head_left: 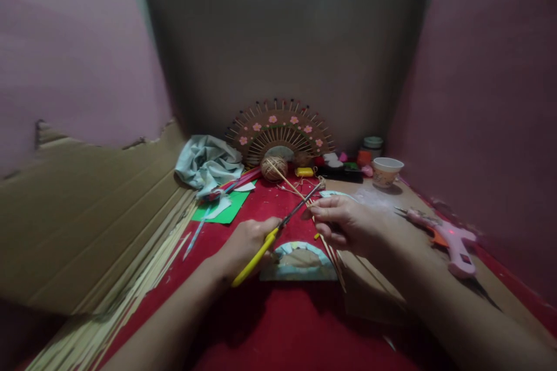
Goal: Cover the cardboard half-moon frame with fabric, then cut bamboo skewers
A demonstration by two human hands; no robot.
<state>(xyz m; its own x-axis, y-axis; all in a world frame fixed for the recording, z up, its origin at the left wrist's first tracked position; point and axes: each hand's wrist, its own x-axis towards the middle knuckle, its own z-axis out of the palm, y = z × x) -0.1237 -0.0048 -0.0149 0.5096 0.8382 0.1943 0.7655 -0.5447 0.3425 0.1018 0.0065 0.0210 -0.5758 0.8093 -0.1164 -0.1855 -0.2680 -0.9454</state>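
Observation:
My left hand [246, 243] is closed around yellow-handled scissors [278, 229], whose blades point up and right toward thin wooden sticks [300, 194]. My right hand [348, 223] pinches those sticks, which slant from upper left down past my fingers. The scissor blades meet the sticks just left of my right fingers. Under both hands, on the red cloth [278, 319], lies a half-round cardboard piece with a pale blue rim [300, 258].
A decorated stick fan with pink flowers [281, 130] stands at the back. Beside it are a twine ball [274, 168], a crumpled cloth [206, 162], green paper [226, 208] and a paper cup [386, 171]. A pink glue gun [448, 240] lies right. Cardboard [87, 214] leans left.

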